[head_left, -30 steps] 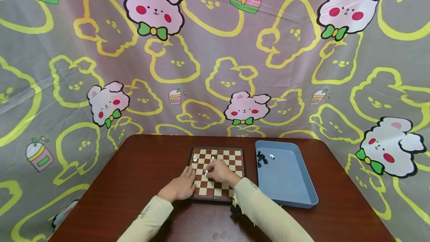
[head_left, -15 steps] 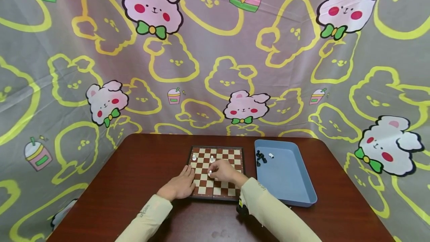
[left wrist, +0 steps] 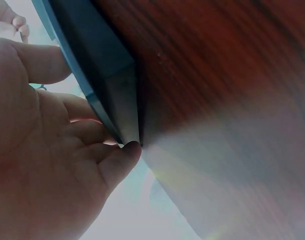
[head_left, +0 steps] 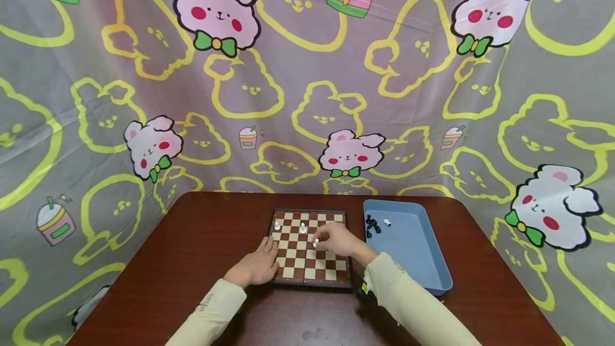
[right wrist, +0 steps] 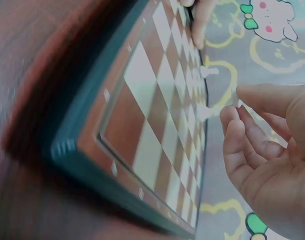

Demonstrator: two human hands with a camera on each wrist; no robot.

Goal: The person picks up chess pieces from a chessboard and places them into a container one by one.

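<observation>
Two white pieces point(head_left: 303, 228) stand on the far half of the chessboard point(head_left: 326, 275). My right hand point(head_left: 337, 239) pinches a third piece point(head_left: 315, 243) over the chessboard; my left hand point(head_left: 255, 266), fingers extended, touches the chessboard's left edge.

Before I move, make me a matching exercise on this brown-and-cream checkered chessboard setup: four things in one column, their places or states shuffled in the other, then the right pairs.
Things
1. bare left hand
2. bare right hand
3. small black chess pieces
4. shallow blue rectangular tray

Places and states
A. clustered inside the tray, by its left side
B. pinching a small white chess piece over the checkered board
C. on the reddish-brown wood-grained table, to the right of the board
D. fingers touching the board's left edge

Right pairs: 1-D, 2-B, 3-A, 4-C
</observation>
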